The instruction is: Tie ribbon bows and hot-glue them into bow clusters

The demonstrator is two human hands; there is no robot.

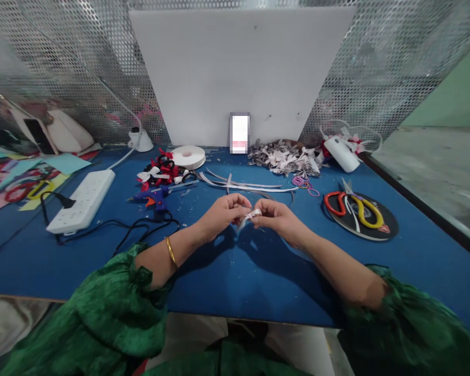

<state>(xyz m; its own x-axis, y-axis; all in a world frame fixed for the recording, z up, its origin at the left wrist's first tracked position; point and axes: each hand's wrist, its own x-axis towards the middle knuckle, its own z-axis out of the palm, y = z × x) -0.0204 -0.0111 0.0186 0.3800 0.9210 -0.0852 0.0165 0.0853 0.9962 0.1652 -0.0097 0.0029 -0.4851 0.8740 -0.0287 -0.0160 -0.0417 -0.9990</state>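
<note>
Both the left hand (224,210) and the right hand (277,215) are pinching a small folded white ribbon piece (252,215) between closed fingertips, a blue glue gun (153,198) lying left of them.

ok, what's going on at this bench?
A person in green sleeves pinches a small white ribbon piece between the left hand and right hand, over the blue table. Cut ribbon strips lie just behind the hands. A blue glue gun and a ribbon roll sit to the left, and a pile of pale bows is at the back. Orange-and-yellow scissors lie untouched on a dark disc to the right.
</note>
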